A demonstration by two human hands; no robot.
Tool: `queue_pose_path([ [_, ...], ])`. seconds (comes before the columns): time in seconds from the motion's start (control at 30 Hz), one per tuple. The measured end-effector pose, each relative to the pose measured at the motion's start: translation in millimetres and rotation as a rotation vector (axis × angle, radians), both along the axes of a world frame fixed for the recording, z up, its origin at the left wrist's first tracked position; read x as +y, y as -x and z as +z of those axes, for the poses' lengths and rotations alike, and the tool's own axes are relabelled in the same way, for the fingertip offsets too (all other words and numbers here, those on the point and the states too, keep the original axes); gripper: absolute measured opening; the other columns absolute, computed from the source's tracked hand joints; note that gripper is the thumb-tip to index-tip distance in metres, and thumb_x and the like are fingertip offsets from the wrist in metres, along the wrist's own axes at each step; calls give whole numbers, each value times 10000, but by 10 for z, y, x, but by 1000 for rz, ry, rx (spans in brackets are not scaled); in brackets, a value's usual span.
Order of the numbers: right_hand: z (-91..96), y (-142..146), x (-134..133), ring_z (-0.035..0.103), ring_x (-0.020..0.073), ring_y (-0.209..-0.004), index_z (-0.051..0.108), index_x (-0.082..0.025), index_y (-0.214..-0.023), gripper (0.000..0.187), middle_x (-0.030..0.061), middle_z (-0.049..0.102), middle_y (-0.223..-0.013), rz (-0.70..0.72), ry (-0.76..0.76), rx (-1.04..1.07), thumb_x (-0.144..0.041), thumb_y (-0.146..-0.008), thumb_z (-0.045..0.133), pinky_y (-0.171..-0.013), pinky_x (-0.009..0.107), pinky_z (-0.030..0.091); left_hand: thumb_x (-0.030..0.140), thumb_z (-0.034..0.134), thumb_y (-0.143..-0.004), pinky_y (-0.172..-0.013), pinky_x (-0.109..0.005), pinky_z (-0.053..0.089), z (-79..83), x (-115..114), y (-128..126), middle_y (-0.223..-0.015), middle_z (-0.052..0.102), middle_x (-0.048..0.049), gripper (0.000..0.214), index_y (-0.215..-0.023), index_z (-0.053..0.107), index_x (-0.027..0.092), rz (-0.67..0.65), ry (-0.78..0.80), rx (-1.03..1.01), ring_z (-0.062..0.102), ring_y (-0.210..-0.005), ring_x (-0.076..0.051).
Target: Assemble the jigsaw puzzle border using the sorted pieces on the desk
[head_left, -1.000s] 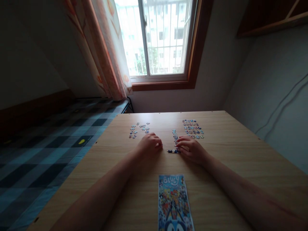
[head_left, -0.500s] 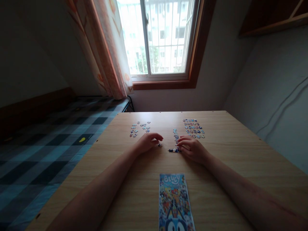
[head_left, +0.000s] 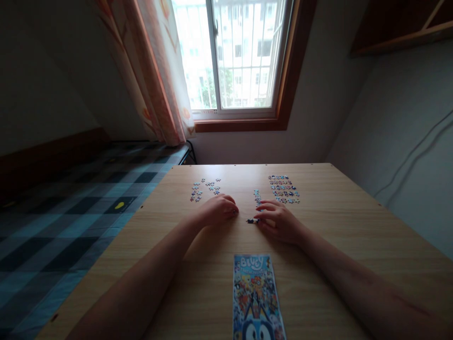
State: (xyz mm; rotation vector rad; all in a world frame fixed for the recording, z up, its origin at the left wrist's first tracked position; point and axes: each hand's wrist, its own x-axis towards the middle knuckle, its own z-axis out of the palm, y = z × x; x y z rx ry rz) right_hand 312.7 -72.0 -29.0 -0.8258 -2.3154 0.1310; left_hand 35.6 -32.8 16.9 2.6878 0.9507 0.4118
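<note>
My left hand (head_left: 221, 210) is closed, its fingertips pinched down on a small dark puzzle piece (head_left: 234, 212) at the table surface. To its right, my right hand (head_left: 279, 219) rests with fingers spread, the tips at an L-shaped strip of joined puzzle pieces (head_left: 257, 194). A short dark-and-white row of pieces (head_left: 251, 221) forms the strip's near end; my fingers cover part of the corner. Nearer to me lies an upright-facing Bluey picture sheet (head_left: 255, 288), its lower end cut off by the frame.
Loose puzzle pieces (head_left: 197, 185) lie beyond my left hand. Several rows of pieces (head_left: 283, 182) are laid out beyond my right. The wooden table (head_left: 198, 302) has a checked bed (head_left: 88, 205) on its left and a window (head_left: 244, 56) past its far edge.
My left fingers have come down and closed on the small piece. My right hand has shifted slightly left over the strip, its fingers now more spread.
</note>
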Motion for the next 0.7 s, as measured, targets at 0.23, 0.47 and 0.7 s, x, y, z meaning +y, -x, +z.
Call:
queue_pose_path([
  [0.23, 17, 54, -41, 574, 264, -1209, 749, -281, -1007, 167, 62, 707, -1130, -4, -14, -31, -269, -892, 628, -1023, 524, 448, 182, 676, -830, -861, -301, 481, 46, -37, -43, -971, 721, -53, 80, -857, 746, 208, 11, -17, 83, 643, -906, -185],
  [0.47, 3, 39, -44, 530, 282, -1282, 738, -348, -1097, 224, 47, 651, -1284, -13, 17, -103, -313, -919, 606, -1073, 576, 387, 168, 689, -792, -875, -311, 495, -50, -80, -151, -997, 717, -52, 80, -848, 733, 203, -20, -5, -39, 645, -910, -186],
  [0.7, 9, 44, -43, 508, 285, -1315, 739, -366, -1107, 234, 39, 645, -1302, -6, 41, -124, -330, -940, 579, -1080, 561, 389, 218, 702, -807, -912, -308, 497, -126, -86, -216, -1048, 711, -55, 76, -877, 726, 201, -43, -32, -67, 646, -963, -185],
])
